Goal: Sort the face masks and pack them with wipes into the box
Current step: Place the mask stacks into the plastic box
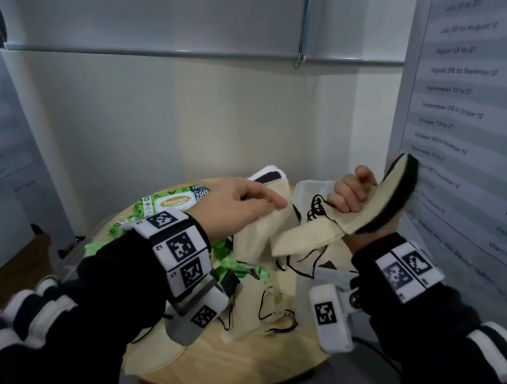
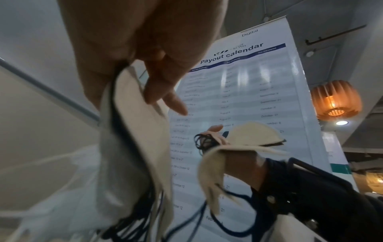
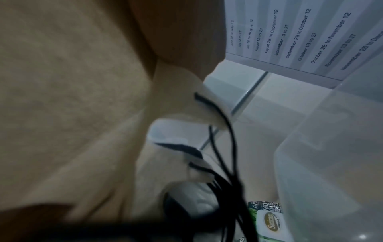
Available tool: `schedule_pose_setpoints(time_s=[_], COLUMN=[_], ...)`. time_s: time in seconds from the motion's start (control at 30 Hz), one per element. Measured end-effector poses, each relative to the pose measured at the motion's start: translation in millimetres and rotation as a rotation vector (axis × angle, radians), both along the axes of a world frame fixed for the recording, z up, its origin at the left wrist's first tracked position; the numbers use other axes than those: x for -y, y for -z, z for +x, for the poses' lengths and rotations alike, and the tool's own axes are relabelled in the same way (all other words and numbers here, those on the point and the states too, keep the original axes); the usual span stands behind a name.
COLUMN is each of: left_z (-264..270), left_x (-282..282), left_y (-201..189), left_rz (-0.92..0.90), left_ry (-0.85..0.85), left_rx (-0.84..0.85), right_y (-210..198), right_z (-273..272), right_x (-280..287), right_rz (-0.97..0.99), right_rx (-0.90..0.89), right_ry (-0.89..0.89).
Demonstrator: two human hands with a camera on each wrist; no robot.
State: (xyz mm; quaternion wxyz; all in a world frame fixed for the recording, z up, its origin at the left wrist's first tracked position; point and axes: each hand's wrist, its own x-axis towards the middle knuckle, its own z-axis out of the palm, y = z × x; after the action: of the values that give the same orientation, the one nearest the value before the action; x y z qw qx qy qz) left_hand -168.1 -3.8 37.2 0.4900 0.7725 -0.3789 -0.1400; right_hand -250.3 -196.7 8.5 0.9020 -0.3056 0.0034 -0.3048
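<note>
My left hand [image 1: 244, 204] is raised over the round table and pinches a bunch of cream face masks [image 1: 254, 244] that hang below it with black ear loops. The left wrist view shows that hand [image 2: 153, 68] holding the masks [image 2: 134, 134] by their top edge. My right hand [image 1: 351, 194] grips a folded stack of cream and black masks [image 1: 384, 199], held over the clear plastic box [image 1: 310, 186] at the right. In the right wrist view, cream cloth [image 3: 72, 98] fills the frame and black loops [image 3: 225, 147] dangle. A Sanicare wipes pack [image 1: 176, 201] lies at the back left.
More cream masks [image 1: 276, 312] with loose black loops lie on the wooden table [image 1: 235, 364]. Green wipes packets [image 1: 242, 266] sit under my left wrist. A printed calendar banner [image 1: 465, 108] stands close on the right, the wall just behind. Folded white and black masks [image 1: 267, 175] lie at the back.
</note>
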Motion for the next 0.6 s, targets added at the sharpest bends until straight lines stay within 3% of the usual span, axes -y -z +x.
schedule_pose_setpoints(time_s=[0.07, 0.13, 0.23, 0.3, 0.47, 0.6], left_z=[-10, -16, -20, -19, 1, 22], left_x=[0, 2, 8, 10, -1, -13], left_y=[-7, -8, -1, 3, 4, 2], left_rz=[0.045, 0.128, 0.235, 0.206, 0.138, -0.026], left_ry=[0.084, 0.131, 0.09, 0.063, -0.071, -0.231], left_rx=[0.029, 0.104, 0.336, 0.402, 0.157, -0.142], right_y=[-11, -10, 1, 6, 4, 7], right_z=[4, 9, 24, 28, 16, 9], right_x=[-18, -23, -21, -17, 5, 24], right_rz=[0.193, 0.2, 0.185, 0.171, 0.146, 0.052], right_rx=[-0.146, -0.197, -0.306, -0.327, -0.352, -0.4], right_ry=[0.07, 0.251, 0.371, 0.43, 0.499, 0.358])
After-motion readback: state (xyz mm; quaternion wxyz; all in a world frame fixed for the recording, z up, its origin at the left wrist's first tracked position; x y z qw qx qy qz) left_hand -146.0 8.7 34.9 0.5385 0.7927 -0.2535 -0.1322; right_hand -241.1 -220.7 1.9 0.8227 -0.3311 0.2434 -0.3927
